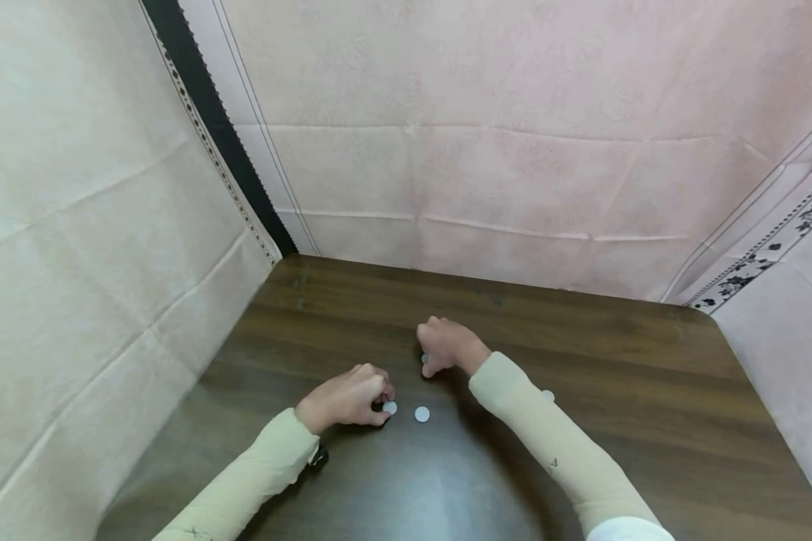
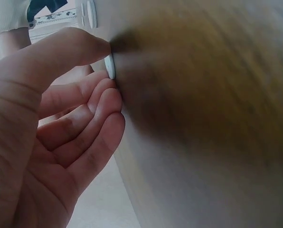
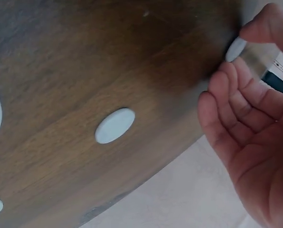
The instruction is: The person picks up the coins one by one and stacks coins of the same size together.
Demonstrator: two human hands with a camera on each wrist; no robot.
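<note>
Low over the wooden table, my left hand (image 1: 352,396) has its thumb and fingers at opposite edges of a small white disc (image 1: 389,407), pinching it. In the left wrist view that disc (image 2: 110,67) shows edge-on between thumb and fingertips, close to the wood. Farther forward, my right hand (image 1: 449,346) pinches another white disc (image 1: 425,359), mostly covered by the fingers in the head view. The right wrist view shows this disc (image 3: 236,49) between thumb and forefinger, the other fingers curled beside it. A loose white disc (image 1: 422,414) lies just right of my left hand.
Another white disc (image 1: 547,395) lies partly hidden behind the right sleeve (image 1: 562,443). The brown wooden table (image 1: 352,300) is bordered by pale cloth (image 1: 514,180) at the back and both sides. A dark band (image 1: 223,135) runs down the back left corner.
</note>
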